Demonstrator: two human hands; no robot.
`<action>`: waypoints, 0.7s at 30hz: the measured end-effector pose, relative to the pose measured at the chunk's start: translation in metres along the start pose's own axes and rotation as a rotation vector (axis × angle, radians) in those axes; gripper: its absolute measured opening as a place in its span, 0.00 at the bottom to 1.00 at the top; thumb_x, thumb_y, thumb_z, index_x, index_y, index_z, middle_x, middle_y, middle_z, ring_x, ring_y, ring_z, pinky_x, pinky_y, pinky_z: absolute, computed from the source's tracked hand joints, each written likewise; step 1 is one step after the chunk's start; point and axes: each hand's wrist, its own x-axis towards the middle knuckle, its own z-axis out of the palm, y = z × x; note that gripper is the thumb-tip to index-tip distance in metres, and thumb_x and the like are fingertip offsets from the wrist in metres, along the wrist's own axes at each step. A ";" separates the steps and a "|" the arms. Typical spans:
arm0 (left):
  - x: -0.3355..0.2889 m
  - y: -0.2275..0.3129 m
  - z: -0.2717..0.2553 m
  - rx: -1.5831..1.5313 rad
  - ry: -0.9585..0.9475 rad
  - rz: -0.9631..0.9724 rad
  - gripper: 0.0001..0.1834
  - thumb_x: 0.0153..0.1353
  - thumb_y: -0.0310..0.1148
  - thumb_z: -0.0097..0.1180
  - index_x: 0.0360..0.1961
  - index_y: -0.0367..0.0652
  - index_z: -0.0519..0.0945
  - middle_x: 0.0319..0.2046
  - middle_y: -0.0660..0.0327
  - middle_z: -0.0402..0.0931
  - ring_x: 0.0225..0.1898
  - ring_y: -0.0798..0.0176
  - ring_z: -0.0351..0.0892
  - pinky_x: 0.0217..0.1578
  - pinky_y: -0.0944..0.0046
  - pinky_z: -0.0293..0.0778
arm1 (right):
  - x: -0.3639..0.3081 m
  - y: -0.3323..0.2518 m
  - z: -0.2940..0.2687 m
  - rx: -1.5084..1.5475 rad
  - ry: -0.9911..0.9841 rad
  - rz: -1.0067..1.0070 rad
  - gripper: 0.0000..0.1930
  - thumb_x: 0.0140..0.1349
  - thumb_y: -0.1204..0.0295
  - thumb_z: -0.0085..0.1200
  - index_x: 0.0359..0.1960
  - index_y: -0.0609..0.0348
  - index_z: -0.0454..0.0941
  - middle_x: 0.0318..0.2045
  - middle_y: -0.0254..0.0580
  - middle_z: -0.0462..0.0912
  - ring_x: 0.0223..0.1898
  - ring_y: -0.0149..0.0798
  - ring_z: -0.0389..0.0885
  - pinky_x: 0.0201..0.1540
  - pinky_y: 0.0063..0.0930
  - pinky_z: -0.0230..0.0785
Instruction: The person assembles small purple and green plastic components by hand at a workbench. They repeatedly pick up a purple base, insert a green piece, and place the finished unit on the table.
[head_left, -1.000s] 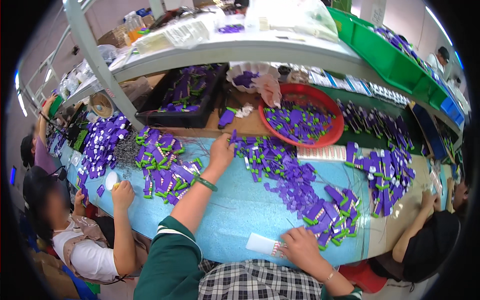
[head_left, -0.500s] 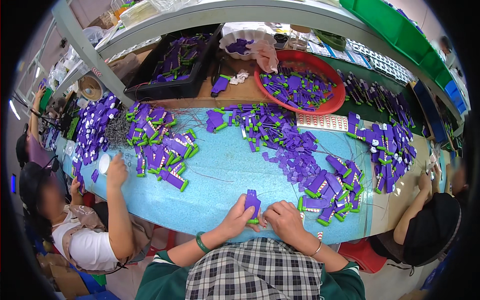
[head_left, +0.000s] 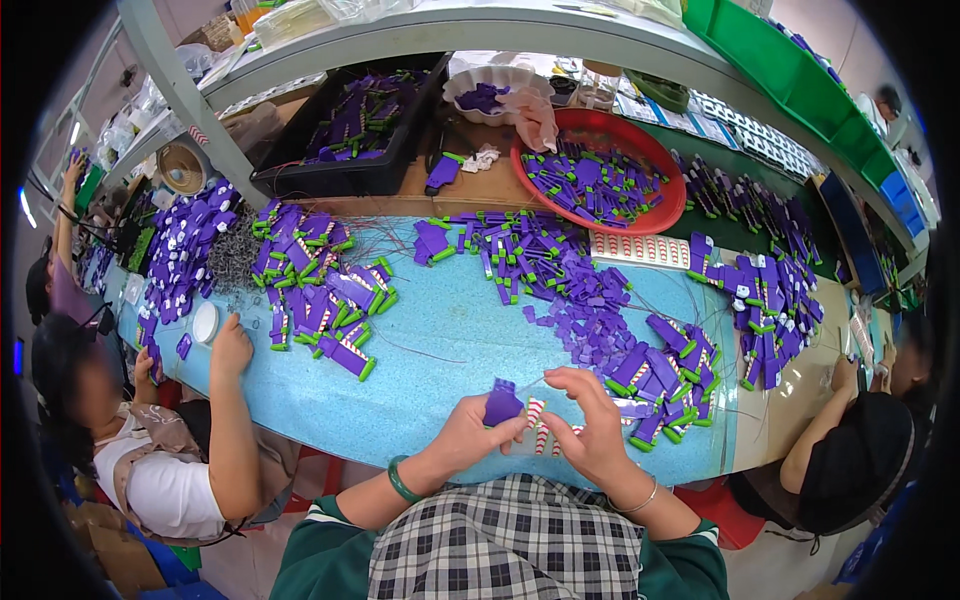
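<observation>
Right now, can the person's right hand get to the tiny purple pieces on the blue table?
Probably yes. The right hand is close to the tiny purple pieces, with some bare blue table between them, and nothing seems to block the way.

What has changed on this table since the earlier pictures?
The left hand, stretched out to the far pile at first, has drawn back toward the body, holding a purple piece. The right hand, close beside it a moment ago, has spread thumb and forefinger apart near striped stickers. The red basin and black tray look unmoved.
</observation>
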 end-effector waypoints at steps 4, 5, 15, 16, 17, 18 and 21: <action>0.001 0.006 0.002 -0.189 0.027 0.029 0.06 0.61 0.27 0.54 0.29 0.37 0.78 0.23 0.63 0.77 0.22 0.72 0.73 0.23 0.72 0.69 | -0.005 0.007 0.008 0.190 -0.049 0.170 0.12 0.53 0.72 0.61 0.38 0.59 0.75 0.41 0.42 0.78 0.42 0.39 0.76 0.39 0.29 0.69; 0.001 0.003 0.000 -0.182 -0.007 0.029 0.05 0.62 0.28 0.53 0.33 0.37 0.77 0.26 0.62 0.77 0.24 0.72 0.74 0.24 0.71 0.71 | -0.010 0.017 0.014 0.281 -0.101 0.207 0.09 0.54 0.72 0.60 0.36 0.59 0.76 0.39 0.42 0.77 0.41 0.37 0.76 0.39 0.28 0.69; 0.000 0.001 0.002 -0.637 -0.132 -0.101 0.23 0.68 0.27 0.40 0.63 0.45 0.56 0.55 0.56 0.66 0.57 0.60 0.69 0.51 0.53 0.76 | -0.018 0.031 0.028 0.373 -0.059 0.341 0.06 0.54 0.76 0.61 0.29 0.62 0.76 0.27 0.37 0.77 0.30 0.27 0.75 0.34 0.21 0.68; 0.000 0.000 0.003 -0.640 -0.131 -0.100 0.23 0.68 0.27 0.40 0.63 0.45 0.56 0.55 0.55 0.66 0.57 0.59 0.69 0.51 0.52 0.75 | -0.018 0.032 0.028 0.382 -0.057 0.352 0.06 0.54 0.76 0.61 0.28 0.62 0.76 0.27 0.36 0.76 0.29 0.27 0.75 0.34 0.21 0.67; 0.000 0.000 0.004 -0.642 -0.130 -0.099 0.23 0.68 0.27 0.40 0.63 0.45 0.56 0.55 0.55 0.66 0.57 0.59 0.69 0.52 0.52 0.75 | -0.018 0.033 0.028 0.391 -0.054 0.362 0.06 0.54 0.76 0.61 0.28 0.62 0.76 0.27 0.36 0.76 0.29 0.27 0.74 0.33 0.21 0.67; 0.000 0.001 0.005 -0.643 -0.131 -0.100 0.23 0.68 0.27 0.40 0.63 0.45 0.56 0.55 0.55 0.66 0.57 0.59 0.69 0.52 0.51 0.74 | -0.018 0.033 0.029 0.394 -0.045 0.360 0.06 0.54 0.76 0.61 0.28 0.62 0.76 0.27 0.36 0.76 0.29 0.27 0.74 0.33 0.21 0.67; 0.001 -0.002 0.006 -0.646 -0.142 -0.090 0.23 0.67 0.26 0.40 0.63 0.45 0.56 0.55 0.55 0.66 0.58 0.58 0.68 0.54 0.49 0.72 | -0.018 0.033 0.030 0.389 -0.020 0.348 0.06 0.53 0.77 0.61 0.27 0.62 0.76 0.26 0.36 0.76 0.28 0.27 0.74 0.32 0.21 0.67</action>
